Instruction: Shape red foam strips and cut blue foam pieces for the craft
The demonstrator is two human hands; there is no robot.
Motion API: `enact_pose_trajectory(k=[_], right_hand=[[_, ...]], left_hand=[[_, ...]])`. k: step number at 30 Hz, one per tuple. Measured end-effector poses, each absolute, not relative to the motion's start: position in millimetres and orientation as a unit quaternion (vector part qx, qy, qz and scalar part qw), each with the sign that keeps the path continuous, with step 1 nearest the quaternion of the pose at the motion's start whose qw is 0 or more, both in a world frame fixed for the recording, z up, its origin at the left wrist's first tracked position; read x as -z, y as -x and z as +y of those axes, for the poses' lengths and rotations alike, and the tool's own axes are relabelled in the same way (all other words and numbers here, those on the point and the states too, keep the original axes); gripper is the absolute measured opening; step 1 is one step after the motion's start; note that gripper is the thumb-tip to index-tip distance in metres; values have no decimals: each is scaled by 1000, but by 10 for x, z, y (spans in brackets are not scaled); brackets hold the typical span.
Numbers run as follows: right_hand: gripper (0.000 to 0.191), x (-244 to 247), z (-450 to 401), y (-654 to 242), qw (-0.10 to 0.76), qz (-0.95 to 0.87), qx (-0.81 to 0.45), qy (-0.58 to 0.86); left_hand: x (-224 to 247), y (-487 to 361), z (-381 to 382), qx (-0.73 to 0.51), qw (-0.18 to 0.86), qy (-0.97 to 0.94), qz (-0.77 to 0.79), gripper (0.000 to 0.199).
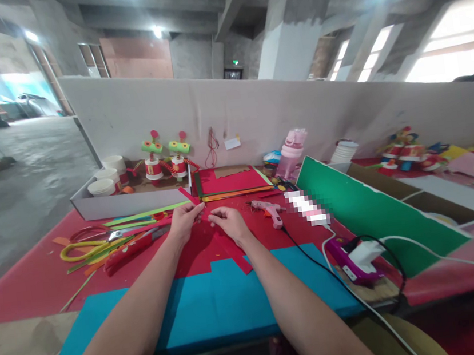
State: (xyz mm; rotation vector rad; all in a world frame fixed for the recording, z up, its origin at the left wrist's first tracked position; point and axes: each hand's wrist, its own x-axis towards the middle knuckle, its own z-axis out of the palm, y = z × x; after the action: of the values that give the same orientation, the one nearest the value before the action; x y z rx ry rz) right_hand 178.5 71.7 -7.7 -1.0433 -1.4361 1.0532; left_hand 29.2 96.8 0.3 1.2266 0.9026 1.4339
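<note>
Red paper strips (239, 259) run between and past my two hands over the middle of the table, one end slanting up beyond my left fingers and another trailing down by my right wrist. My left hand (185, 218) pinches the red paper between thumb and fingertips. A short way to its right, my right hand (230, 223) is also closed in a pinch on the red paper. How the strips join between my fingertips is too small to tell. Just right of my right hand lies a pink hot glue gun (270, 211), its nozzle toward the left.
Yellow-handled scissors (79, 250), a red-handled tool (131, 252) and green and orange strips lie left. Behind, a shallow box (132, 203) holds paper cups and two cup figures. A pink bottle (291, 153), green board (379, 212), purple power strip (355, 264) and cables stand right. Blue sheets (218, 306) cover the front.
</note>
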Motion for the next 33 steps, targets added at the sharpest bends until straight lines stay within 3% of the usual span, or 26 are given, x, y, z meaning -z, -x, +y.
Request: enact_pose_trajectory(k=[12,16,21,24,33], right_hand=[[25,152,786,-1802,494,-637,-381,453],[13,96,736,-1768,511,-654,-306,466],[12,51,658,-1722,546,-666,-207,464],[9,62,669,-1725,529,-674,-217,468],[25,107,760,-1757,548,-615,-298,482]], left_hand=[[10,-307,981,-601,496,-495,385,33],[19,-329,978,-604,482,-488,405,36],[40,-341,986,-610,476,-474,420,37],[49,-339,988,-609,480,-476,414,38],[1,-351,958,-616,483,-484,391,36]])
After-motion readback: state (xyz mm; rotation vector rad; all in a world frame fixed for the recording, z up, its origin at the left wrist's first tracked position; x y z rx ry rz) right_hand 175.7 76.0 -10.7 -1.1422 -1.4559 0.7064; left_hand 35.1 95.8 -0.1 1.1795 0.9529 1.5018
